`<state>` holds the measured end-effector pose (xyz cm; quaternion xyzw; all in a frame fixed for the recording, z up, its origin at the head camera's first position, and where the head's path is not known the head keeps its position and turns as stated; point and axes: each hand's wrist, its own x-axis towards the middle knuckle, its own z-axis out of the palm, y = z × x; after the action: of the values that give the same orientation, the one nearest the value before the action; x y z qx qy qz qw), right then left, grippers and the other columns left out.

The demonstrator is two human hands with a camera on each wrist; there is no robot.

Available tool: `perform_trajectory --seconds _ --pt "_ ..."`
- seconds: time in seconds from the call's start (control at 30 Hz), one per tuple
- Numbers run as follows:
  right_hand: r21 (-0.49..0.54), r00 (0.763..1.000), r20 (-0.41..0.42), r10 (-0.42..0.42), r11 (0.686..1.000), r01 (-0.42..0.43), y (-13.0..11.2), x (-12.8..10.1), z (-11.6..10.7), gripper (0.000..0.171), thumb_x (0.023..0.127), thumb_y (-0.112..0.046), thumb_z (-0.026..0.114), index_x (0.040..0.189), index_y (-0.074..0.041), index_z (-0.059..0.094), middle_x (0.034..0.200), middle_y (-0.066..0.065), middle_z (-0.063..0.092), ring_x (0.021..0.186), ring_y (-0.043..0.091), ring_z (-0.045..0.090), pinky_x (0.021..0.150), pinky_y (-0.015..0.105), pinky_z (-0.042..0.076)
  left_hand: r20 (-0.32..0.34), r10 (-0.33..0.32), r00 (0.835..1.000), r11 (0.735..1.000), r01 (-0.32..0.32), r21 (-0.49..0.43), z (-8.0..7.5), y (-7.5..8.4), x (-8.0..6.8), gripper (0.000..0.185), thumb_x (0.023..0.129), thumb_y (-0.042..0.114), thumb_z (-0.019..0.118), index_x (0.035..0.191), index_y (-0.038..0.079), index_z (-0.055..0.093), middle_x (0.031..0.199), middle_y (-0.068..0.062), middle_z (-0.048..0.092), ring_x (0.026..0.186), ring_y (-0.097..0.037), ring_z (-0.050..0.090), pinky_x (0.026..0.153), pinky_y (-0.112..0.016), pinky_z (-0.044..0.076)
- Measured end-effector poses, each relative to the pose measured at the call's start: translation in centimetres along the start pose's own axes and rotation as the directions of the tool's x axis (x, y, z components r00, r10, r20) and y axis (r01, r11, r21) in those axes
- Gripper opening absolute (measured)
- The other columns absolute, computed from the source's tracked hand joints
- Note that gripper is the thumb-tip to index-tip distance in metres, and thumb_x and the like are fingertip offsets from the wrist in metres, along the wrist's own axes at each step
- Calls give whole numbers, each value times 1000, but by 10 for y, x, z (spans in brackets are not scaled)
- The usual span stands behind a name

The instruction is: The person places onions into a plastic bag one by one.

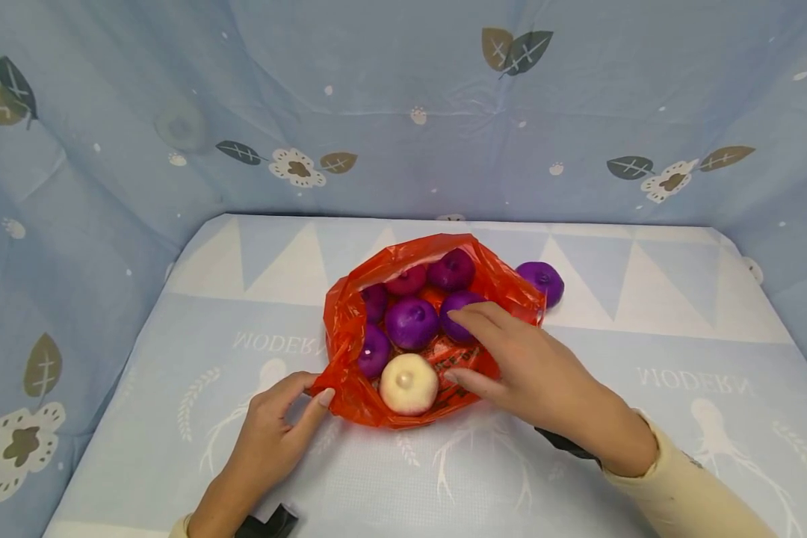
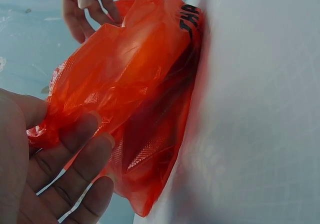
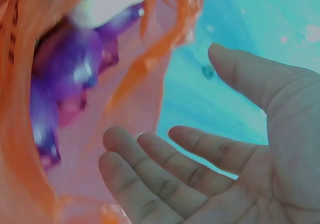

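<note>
A red plastic bag (image 1: 350,329) lies open on the table, holding several purple onions (image 1: 412,323) and one white onion (image 1: 409,382). My left hand (image 1: 316,390) pinches the bag's near left edge between thumb and fingers; the left wrist view shows the bag (image 2: 135,74) bunched in that hand (image 2: 65,149). My right hand (image 1: 464,345) hovers over the bag's right side with fingers spread, index tip at a purple onion (image 1: 459,305). In the right wrist view its palm (image 3: 175,114) is open and holds nothing, beside the bag (image 3: 135,109) and the purple onions (image 3: 75,74).
Another purple onion (image 1: 543,280) sits on the table just outside the bag at the right. Blue patterned cloth covers the table (image 1: 645,418) and forms walls (image 1: 403,112) at the back and both sides.
</note>
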<state>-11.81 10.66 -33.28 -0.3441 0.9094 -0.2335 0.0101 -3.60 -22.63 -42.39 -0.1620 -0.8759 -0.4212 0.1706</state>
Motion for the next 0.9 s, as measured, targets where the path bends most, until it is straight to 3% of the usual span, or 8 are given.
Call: perform_trajectory --seconds 0.2,0.4,0.77,0.9 --pt "-28 993 -103 -57 998 54 10 -10 -19 67 90 -36 85 144 -8 58 140 8 61 123 29 64 94 51 58 32 -50 998 999 50 -7 -1 0 -1 24 91 1 79 109 16 74 101 11 73 90 -9 67 89 -15 53" --pt "-55 972 -207 -108 994 98 19 -16 -30 68 85 -22 89 144 -6 59 143 10 60 131 31 58 97 54 55 3 -9 1000 1000 9 1 0 1 0 28 88 -3 79 109 16 74 101 10 73 88 -12 68 90 -14 52" --pt "-65 964 -260 -59 997 44 36 -23 -43 84 80 -14 91 153 -9 50 148 11 57 128 30 58 94 57 56 -5 -16 1000 1000 16 18 0 1 0 28 87 -2 80 109 16 74 100 11 73 87 -11 67 90 -13 52" --pt "-56 955 -296 -28 998 12 48 -24 -44 85 80 -12 90 154 -9 49 150 11 55 131 32 56 98 57 53 -5 -18 1000 1000 18 13 1 1 0 29 88 -2 80 109 17 74 100 11 73 87 -11 67 89 -13 52"
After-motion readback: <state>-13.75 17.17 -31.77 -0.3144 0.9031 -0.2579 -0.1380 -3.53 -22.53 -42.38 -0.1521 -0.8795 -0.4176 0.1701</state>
